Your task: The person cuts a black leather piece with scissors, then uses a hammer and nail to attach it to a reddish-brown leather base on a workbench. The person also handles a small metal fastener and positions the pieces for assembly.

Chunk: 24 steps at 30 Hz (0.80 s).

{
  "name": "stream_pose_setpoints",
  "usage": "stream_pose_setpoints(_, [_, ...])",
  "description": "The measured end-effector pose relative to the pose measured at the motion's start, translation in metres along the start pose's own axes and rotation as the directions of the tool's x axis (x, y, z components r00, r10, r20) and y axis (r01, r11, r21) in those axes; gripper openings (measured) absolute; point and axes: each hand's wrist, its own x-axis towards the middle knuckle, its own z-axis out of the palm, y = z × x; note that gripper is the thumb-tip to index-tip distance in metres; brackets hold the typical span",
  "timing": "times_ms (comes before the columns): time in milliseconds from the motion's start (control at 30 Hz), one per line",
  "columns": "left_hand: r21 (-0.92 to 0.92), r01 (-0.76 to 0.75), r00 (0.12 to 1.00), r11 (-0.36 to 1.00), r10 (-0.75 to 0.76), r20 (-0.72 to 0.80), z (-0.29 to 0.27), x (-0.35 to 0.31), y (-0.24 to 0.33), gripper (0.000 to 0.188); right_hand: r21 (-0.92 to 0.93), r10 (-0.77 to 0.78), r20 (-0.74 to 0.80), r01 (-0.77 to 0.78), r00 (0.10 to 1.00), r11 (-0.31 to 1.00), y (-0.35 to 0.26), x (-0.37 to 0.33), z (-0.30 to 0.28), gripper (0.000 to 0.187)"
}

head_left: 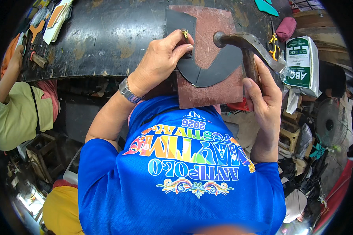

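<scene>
My left hand [159, 58], with a metal watch on its wrist, is closed on a small upright punch [185, 34] with a yellow wrap near its top. The punch's lower end stands on a black U-shaped leather piece [208, 75]; its tip is hidden by my fingers. A row of small holes runs along the piece's left arm. In my right hand [266, 94] is a cobbler's hammer [250, 64], gripped by its handle. Its round face [219, 39] hovers to the right of the punch, apart from it. Under the leather lies a reddish-brown board [210, 96].
The board overhangs the near edge of a dark worktable [106, 35]. At right are yellow-handled scissors [274, 47], a white-and-green package [302, 64] and a maroon pouch [286, 29]. Another person's arm [11, 70] reaches in at left, near an orange-handled tool [36, 30]. A fan [329, 121] stands at right.
</scene>
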Motion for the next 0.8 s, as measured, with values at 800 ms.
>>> stream_pose_setpoints(800, [0.398,-0.235,0.971,0.887,0.232,0.056,0.013,-0.008,0.008,0.014,-0.047,-0.394,-0.007,0.393,0.919,0.918,-0.009,-0.005,-0.008,0.031])
